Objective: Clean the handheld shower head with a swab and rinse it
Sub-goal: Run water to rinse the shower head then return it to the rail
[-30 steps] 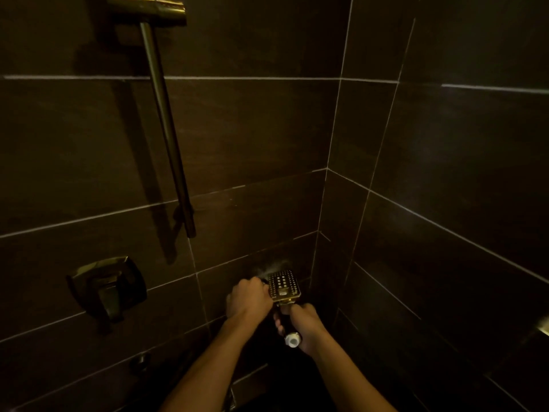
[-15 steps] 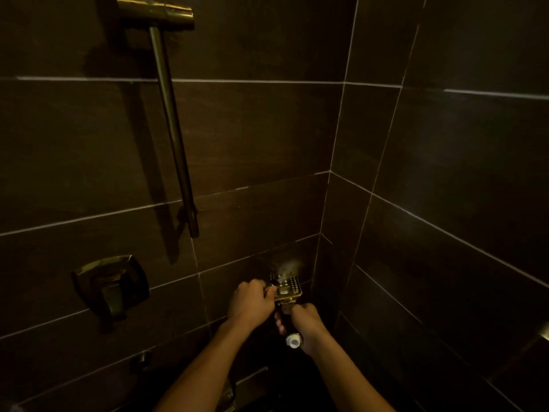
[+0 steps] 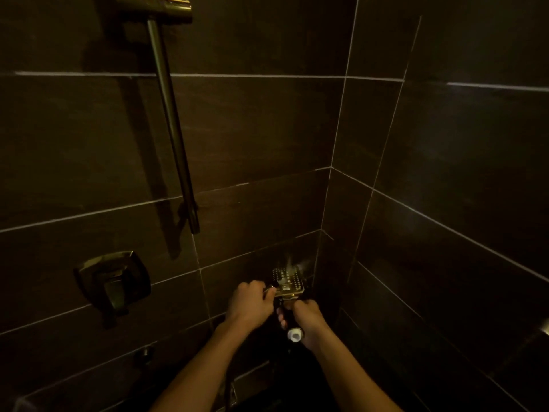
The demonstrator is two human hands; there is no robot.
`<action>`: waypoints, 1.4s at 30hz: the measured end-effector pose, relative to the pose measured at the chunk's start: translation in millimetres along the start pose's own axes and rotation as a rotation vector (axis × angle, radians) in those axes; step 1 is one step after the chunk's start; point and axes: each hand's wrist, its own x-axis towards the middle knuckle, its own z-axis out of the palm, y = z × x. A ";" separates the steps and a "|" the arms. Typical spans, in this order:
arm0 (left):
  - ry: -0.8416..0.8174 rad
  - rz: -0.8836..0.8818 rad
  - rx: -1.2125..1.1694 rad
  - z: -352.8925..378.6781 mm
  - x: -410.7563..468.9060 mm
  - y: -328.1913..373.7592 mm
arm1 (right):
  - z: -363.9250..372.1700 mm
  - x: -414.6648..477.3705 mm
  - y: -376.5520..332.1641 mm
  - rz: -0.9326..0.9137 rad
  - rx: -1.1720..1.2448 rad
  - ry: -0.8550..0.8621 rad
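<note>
Head view: dark tiled shower wall (image 3: 252,123), brass rail (image 3: 172,123)

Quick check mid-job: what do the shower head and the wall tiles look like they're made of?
Shower head: looks like polished metal or chrome-plated plastic; its square face gives bright mirror-like glints around rows of nozzle holes. The dim light leaves which one open. Wall tiles: likely glazed ceramic or porcelain, dark brown with faint streaks, a soft sheen and pale grout lines.
</note>
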 end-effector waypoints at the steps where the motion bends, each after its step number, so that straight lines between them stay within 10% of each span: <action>1: 0.010 -0.015 0.007 -0.9 -0.5 -2.4 | -0.7 0.1 -0.5 0.005 0.002 0.006; 42: -0.041 0.099 -0.007 3.2 -7.4 53.9 | -11.7 4.4 -22.7 -0.023 0.045 0.064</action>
